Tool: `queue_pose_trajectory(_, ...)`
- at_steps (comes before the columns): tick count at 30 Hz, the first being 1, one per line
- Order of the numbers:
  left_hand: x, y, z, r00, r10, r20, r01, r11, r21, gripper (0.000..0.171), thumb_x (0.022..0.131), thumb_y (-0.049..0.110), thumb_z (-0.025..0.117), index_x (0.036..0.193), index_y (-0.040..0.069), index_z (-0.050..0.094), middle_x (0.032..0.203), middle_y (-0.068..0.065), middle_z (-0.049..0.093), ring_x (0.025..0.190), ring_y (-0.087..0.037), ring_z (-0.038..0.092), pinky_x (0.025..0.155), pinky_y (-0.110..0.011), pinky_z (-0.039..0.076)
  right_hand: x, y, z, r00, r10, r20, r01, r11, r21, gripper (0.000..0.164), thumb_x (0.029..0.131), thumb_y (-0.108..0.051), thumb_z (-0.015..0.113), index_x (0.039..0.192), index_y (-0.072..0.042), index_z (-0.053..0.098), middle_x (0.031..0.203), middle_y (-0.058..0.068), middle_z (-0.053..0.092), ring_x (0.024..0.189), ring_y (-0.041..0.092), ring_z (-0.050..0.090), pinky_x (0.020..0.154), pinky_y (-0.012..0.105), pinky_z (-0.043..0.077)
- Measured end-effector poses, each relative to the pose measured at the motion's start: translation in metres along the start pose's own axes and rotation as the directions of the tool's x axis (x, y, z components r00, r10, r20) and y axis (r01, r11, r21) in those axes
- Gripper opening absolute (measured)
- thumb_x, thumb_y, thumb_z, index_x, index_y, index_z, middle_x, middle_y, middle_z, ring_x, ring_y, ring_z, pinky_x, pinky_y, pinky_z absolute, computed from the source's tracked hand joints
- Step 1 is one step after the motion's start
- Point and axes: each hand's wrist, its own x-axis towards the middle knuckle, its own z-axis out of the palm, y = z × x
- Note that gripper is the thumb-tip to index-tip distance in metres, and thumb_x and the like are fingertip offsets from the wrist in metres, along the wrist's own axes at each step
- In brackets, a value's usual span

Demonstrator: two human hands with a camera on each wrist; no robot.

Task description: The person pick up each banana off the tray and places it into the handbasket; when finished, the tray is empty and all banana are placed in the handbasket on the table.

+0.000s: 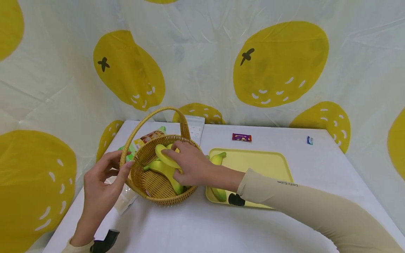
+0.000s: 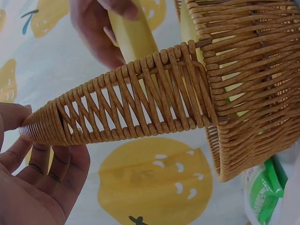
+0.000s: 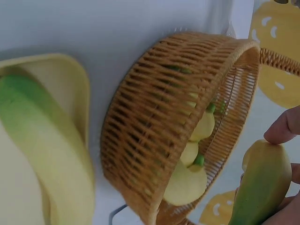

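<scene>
My left hand (image 1: 102,186) pinches the lower side of the handle of a wicker basket (image 1: 161,200); in the left wrist view the thumb and fingers meet on the woven handle (image 2: 126,103). Over the basket's mouth, my right hand (image 1: 193,163) grips a yellow banana with a green end (image 3: 265,183). Several bananas (image 1: 162,172) lie inside the basket, and their green tips show in the right wrist view. To the right, another banana (image 3: 51,145) rests along the left side of a pale yellow tray (image 1: 256,165), partly hidden by my right arm.
Colourful snack packets (image 1: 152,137) lie behind and left of the basket, with a clear plastic package (image 1: 124,198) by its front left. A purple wrapped bar (image 1: 242,137) and a small blue-white packet (image 1: 309,140) lie at the back. A fruit-print curtain (image 1: 202,70) hangs behind.
</scene>
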Motion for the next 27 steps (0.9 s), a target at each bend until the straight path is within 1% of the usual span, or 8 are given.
queue_pose_trajectory(5,-0.001,-0.001,0.0,1.0,-0.008,0.003,0.008,1.0,0.004,0.037,0.09,-0.011,0.077,0.124,0.002,0.073,0.099,-0.007,0.072,0.077,-0.011,0.064,0.069,-0.014,0.055,0.01,-0.013,0.013,0.998,0.013,0.059,-0.013,1.0,0.003,0.071,0.086,-0.015,0.069,0.155,-0.017,0.054,0.131,0.008,0.056,0.096,0.018,0.052,0.071,0.026,0.044)
queue_pose_trajectory(8,-0.001,-0.002,-0.001,1.0,-0.012,0.004,0.011,1.0,0.012,0.038,0.089,-0.011,0.077,0.124,0.003,0.073,0.099,-0.006,0.071,0.078,-0.011,0.064,0.069,-0.015,0.055,0.014,-0.019,0.021,0.996,0.014,0.085,-0.014,1.0,-0.001,0.071,0.085,-0.015,0.07,0.154,-0.018,0.054,0.131,0.008,0.056,0.092,0.016,0.052,0.07,0.025,0.045)
queue_pose_trajectory(12,-0.002,-0.002,0.0,1.0,0.004,0.001,-0.004,1.0,0.01,0.038,0.089,-0.012,0.077,0.124,0.003,0.073,0.097,-0.006,0.071,0.076,-0.011,0.064,0.068,-0.015,0.055,0.019,-0.022,0.033,0.995,-0.004,0.1,0.007,1.0,-0.024,0.071,0.083,-0.014,0.07,0.153,-0.017,0.057,0.129,0.008,0.058,0.092,0.016,0.053,0.074,0.024,0.046)
queue_pose_trajectory(16,-0.002,-0.002,0.0,1.0,-0.008,0.007,0.008,1.0,0.017,0.037,0.09,-0.011,0.077,0.124,0.003,0.073,0.098,-0.006,0.072,0.077,-0.011,0.065,0.067,-0.015,0.055,0.023,-0.025,0.045,0.992,0.004,0.124,0.0,1.0,-0.031,0.071,0.084,-0.015,0.07,0.153,-0.018,0.056,0.13,0.008,0.058,0.094,0.016,0.053,0.078,0.024,0.046)
queue_pose_trajectory(19,-0.002,-0.002,-0.001,1.0,-0.021,0.009,0.021,0.999,0.025,0.037,0.09,-0.01,0.078,0.124,0.003,0.073,0.099,-0.006,0.072,0.077,-0.01,0.065,0.068,-0.015,0.055,0.025,-0.028,0.049,0.99,0.02,0.141,-0.018,1.0,-0.011,0.071,0.085,-0.017,0.07,0.154,-0.02,0.055,0.13,0.007,0.056,0.093,0.015,0.052,0.075,0.024,0.045)
queue_pose_trajectory(27,-0.002,-0.003,0.0,1.0,-0.002,0.006,0.002,1.0,0.02,0.036,0.09,-0.01,0.077,0.124,0.003,0.073,0.1,-0.006,0.073,0.077,-0.01,0.065,0.068,-0.015,0.055,0.03,-0.033,0.055,0.989,0.011,0.149,-0.012,1.0,0.009,0.07,0.086,-0.018,0.07,0.154,-0.019,0.055,0.126,0.005,0.056,0.093,0.014,0.051,0.074,0.022,0.043)
